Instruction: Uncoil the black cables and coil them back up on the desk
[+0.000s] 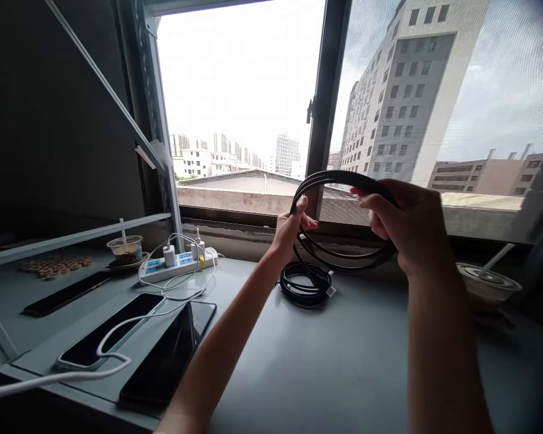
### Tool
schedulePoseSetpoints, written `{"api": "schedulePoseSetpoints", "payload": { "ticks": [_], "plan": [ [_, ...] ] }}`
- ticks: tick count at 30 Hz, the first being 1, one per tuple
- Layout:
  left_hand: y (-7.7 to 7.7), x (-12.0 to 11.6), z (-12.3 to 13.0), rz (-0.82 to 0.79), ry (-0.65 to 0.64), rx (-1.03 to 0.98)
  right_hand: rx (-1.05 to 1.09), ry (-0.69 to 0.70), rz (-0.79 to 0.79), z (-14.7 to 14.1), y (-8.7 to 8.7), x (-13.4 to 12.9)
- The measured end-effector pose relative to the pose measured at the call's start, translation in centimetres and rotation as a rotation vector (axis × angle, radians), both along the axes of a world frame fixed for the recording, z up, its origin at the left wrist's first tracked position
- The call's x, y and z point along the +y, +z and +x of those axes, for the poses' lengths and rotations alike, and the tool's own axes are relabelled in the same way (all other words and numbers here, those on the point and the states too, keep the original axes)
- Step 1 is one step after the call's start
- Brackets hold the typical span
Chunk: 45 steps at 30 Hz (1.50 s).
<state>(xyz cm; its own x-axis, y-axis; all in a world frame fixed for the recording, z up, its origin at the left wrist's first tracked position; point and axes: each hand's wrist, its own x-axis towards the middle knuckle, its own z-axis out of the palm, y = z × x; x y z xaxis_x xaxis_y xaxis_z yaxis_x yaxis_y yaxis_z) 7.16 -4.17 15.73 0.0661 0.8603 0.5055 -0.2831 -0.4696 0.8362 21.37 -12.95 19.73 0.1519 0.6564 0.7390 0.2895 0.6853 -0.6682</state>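
A coil of black cable [339, 176] is held up in the air above the table, in front of the window. My left hand [294, 224] grips the coil's left side, with the thumb up. On the coil's right side, my right hand [402, 220] is closed round the cable strands. Below, a second black cable coil [302, 297] lies on the grey table [339, 361], with small white tags at its edge. A strand hangs from the held coil towards the lower one; whether they are joined I cannot tell.
Phones [113, 328], a black tablet [169, 355] and a white power strip [178, 267] with looping white cables lie at the left. Lidded cups stand at the back left [125, 248] and right [489, 283]. A metal frame [85, 240] crosses the left side.
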Motion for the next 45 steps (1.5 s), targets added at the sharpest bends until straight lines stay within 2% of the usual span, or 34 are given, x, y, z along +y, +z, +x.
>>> {"api": "schedulePoseSetpoints", "payload": {
  "ticks": [3,7,10,12,15,18,21,23,24,27,29,30,31,33,36,38,41,45],
  "plan": [
    [0.8,-0.7,-0.6,-0.099,0.000,-0.139,-0.021,-0.077,-0.057,0.2,-0.1,0.1],
    [1.9,-2.5,-0.9,-0.017,0.157,-0.161,-0.045,-0.126,-0.091,0.2,-0.2,0.2],
    [2.4,-3.8,-0.6,0.061,0.211,-0.176,0.024,-0.012,-0.122,-0.3,-0.2,0.1],
    [2.3,-3.9,-0.4,0.069,0.165,-0.178,0.103,0.095,-0.139,-0.5,0.0,-0.3],
    [1.5,-2.7,0.2,0.029,0.027,-0.100,0.175,0.199,-0.166,-0.7,0.4,-1.2],
    [-0.2,-1.0,1.1,-0.060,0.039,0.020,0.219,0.267,-0.204,-1.2,0.8,-1.7],
    [-1.8,0.1,1.9,-0.199,0.020,0.266,0.290,0.305,-0.202,-1.7,1.0,-1.6],
    [-2.5,0.3,2.1,-0.313,-0.123,0.477,0.292,0.277,-0.175,-1.9,0.9,-1.3],
    [-2.7,0.2,2.1,-0.366,-0.245,0.581,0.278,0.253,-0.158,-1.9,0.9,-1.2],
    [-2.7,-0.2,2.1,-0.460,-0.746,0.790,0.250,0.204,-0.110,-1.8,0.9,-1.4],
    [-2.7,-0.5,2.3,-0.443,-0.977,0.703,0.248,0.218,-0.086,-1.8,0.9,-1.9],
    [-2.6,-0.6,2.5,-0.401,-1.014,0.577,0.251,0.234,-0.074,-1.8,1.0,-2.2],
    [-2.6,-0.7,2.7,-0.343,-1.003,0.421,0.260,0.256,-0.066,-1.8,1.1,-2.4],
    [-2.3,-0.8,2.9,-0.222,-0.897,0.118,0.301,0.298,-0.050,-1.7,1.3,-2.5],
    [-1.4,-0.8,2.6,-0.151,-0.734,-0.134,0.361,0.303,-0.031,-1.1,1.3,-1.6],
    [-0.6,-0.9,1.9,-0.104,-0.627,-0.220,0.348,0.248,-0.037,-0.4,1.0,-0.6],
    [0.6,-1.2,0.7,0.037,-0.407,-0.281,0.269,0.090,-0.084,0.4,0.3,0.8],
    [1.5,-1.9,-0.3,0.108,-0.185,-0.148,0.106,-0.196,-0.036,0.4,-0.3,1.8]
  ]
}}
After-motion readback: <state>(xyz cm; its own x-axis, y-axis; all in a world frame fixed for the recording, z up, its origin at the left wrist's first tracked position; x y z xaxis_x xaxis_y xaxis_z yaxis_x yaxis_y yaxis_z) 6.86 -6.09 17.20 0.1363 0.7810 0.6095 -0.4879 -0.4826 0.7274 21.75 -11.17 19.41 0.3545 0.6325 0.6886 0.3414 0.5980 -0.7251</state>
